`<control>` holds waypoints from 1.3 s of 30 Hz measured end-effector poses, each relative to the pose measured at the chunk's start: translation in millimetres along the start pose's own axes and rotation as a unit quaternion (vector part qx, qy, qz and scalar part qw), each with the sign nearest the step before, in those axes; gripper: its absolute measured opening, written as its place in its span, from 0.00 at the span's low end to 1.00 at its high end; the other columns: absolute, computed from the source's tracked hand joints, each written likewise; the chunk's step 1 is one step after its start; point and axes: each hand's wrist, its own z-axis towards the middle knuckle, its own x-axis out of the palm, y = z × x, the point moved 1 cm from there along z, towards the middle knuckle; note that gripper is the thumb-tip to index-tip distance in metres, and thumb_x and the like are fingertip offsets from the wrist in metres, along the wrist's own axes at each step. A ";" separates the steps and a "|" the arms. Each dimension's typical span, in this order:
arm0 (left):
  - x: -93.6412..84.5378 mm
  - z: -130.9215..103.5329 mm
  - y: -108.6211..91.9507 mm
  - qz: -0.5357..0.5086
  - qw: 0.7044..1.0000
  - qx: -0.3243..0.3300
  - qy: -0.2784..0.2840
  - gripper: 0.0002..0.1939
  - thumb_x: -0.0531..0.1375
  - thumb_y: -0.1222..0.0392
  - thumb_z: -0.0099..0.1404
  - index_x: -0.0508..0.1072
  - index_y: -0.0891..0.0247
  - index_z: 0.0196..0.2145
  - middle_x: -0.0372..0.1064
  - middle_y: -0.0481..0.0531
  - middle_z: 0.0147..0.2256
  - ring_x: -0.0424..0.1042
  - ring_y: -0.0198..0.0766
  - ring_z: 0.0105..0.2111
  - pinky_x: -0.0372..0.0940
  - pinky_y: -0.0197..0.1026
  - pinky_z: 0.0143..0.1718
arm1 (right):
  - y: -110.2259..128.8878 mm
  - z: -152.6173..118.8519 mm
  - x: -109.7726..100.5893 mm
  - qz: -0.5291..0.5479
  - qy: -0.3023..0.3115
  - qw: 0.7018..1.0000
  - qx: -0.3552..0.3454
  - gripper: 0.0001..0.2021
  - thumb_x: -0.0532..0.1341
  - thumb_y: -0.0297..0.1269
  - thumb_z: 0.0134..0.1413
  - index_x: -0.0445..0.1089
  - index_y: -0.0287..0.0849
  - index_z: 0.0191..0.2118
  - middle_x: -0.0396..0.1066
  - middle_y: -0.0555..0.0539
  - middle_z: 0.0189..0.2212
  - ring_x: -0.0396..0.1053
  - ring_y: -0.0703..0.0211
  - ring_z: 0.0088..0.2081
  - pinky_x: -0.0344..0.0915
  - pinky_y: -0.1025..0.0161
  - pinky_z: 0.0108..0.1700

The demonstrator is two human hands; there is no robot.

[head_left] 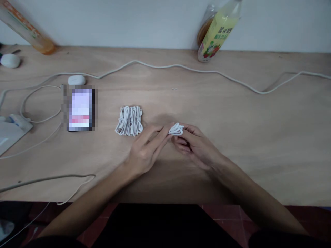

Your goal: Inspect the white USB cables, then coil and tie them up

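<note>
Over a pale wood-grained table (245, 131), we are pinching a small looped bundle of white cable (176, 129) between our two hands.

From the head view, our left hand (144, 148) is holding the bundle's left end with its fingertips pressed together, while our right hand (198, 144) is pinching the right end between thumb and forefinger, its other fingers curling underneath. Near our left hand, a neat cluster of tied white cables (129, 120) is lying on the table. Farther left, a dark rectangular phone with a lit, pixelated screen (80, 110) is lying beside a glossy white oval case (76, 80). Beyond, a long white cord (160, 66) is running across, and a yellow-labelled plastic bottle (218, 32) is standing by the wall (124, 24).
</note>
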 end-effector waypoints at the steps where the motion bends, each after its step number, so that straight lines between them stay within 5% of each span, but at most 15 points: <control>1: 0.8 -0.6 1.0 0.003 1.000 0.012 0.005 0.17 0.62 0.66 0.79 0.82 0.59 0.61 0.83 0.56 0.46 0.82 0.41 0.45 0.78 0.43 0.49 | 0.6 -0.2 -0.2 0.011 0.004 1.000 0.021 0.16 0.66 0.47 0.66 0.64 0.47 0.32 0.47 0.60 0.23 0.40 0.68 0.21 0.42 0.67 0.20; 5: 2.4 0.9 -1.0 -0.021 1.000 -0.017 0.006 0.15 0.63 0.66 0.79 0.83 0.61 0.58 0.83 0.56 0.45 0.82 0.41 0.43 0.78 0.43 0.48 | 2.1 -0.3 -1.3 -0.001 0.001 0.999 0.037 0.16 0.66 0.47 0.66 0.65 0.47 0.31 0.48 0.61 0.22 0.40 0.68 0.20 0.42 0.67 0.19; 9: 1.3 8.9 -5.6 -0.109 0.976 -0.186 0.014 0.09 0.66 0.60 0.77 0.88 0.59 0.46 0.81 0.53 0.38 0.77 0.40 0.37 0.73 0.41 0.42 | 4.4 -2.7 -0.2 -0.157 -0.051 0.982 -0.088 0.18 0.61 0.49 0.73 0.66 0.46 0.31 0.56 0.58 0.22 0.51 0.66 0.21 0.51 0.66 0.22; 13: 0.3 16.5 -5.3 -0.244 0.913 -0.327 0.018 0.11 0.67 0.53 0.75 0.90 0.59 0.40 0.80 0.51 0.32 0.74 0.40 0.33 0.69 0.41 0.37 | 6.8 -8.0 -0.6 -0.364 -0.131 0.882 -0.268 0.07 0.58 0.37 0.76 0.71 0.45 0.42 0.68 0.55 0.27 0.62 0.65 0.25 0.61 0.65 0.29; 19: 3.0 16.9 -1.2 -0.350 0.851 -0.392 0.009 0.12 0.72 0.49 0.70 0.90 0.59 0.42 0.84 0.51 0.36 0.77 0.41 0.37 0.73 0.43 0.45 | 6.8 -7.3 -8.1 -0.566 -0.103 0.710 -0.406 0.05 0.60 0.30 0.74 0.71 0.43 0.51 0.77 0.47 0.38 0.71 0.62 0.30 0.69 0.63 0.32; 24: 4.1 15.8 -0.6 -0.387 0.832 -0.397 0.020 0.13 0.72 0.47 0.70 0.90 0.60 0.40 0.84 0.51 0.34 0.79 0.41 0.37 0.73 0.43 0.48 | 6.8 -4.0 -12.6 -0.606 -0.108 0.657 -0.436 0.03 0.60 0.33 0.78 0.72 0.44 0.48 0.79 0.46 0.38 0.71 0.63 0.28 0.68 0.64 0.29; 29: 1.1 18.0 -3.6 -0.371 0.844 -0.386 0.038 0.16 0.70 0.45 0.72 0.89 0.60 0.37 0.82 0.51 0.31 0.76 0.40 0.34 0.73 0.43 0.44 | 5.1 -3.6 -14.1 -0.574 -0.107 0.697 -0.416 0.07 0.60 0.35 0.79 0.73 0.45 0.43 0.78 0.47 0.37 0.69 0.63 0.28 0.66 0.63 0.29; 36: -1.5 15.5 -5.1 -0.231 0.929 -0.288 0.031 0.12 0.65 0.56 0.77 0.88 0.61 0.39 0.78 0.50 0.33 0.73 0.38 0.34 0.69 0.40 0.38 | 9.7 -4.7 -5.8 -0.339 -0.107 0.909 -0.219 0.09 0.66 0.39 0.71 0.73 0.46 0.36 0.75 0.51 0.32 0.67 0.62 0.30 0.64 0.63 0.32; 39: -0.5 11.0 -3.6 -0.140 0.966 -0.215 0.027 0.10 0.64 0.59 0.79 0.86 0.62 0.40 0.75 0.49 0.32 0.71 0.36 0.32 0.67 0.39 0.34 | 11.2 -3.2 -3.1 -0.204 -0.091 0.967 -0.125 0.12 0.70 0.44 0.65 0.71 0.45 0.33 0.69 0.54 0.27 0.61 0.65 0.27 0.59 0.65 0.28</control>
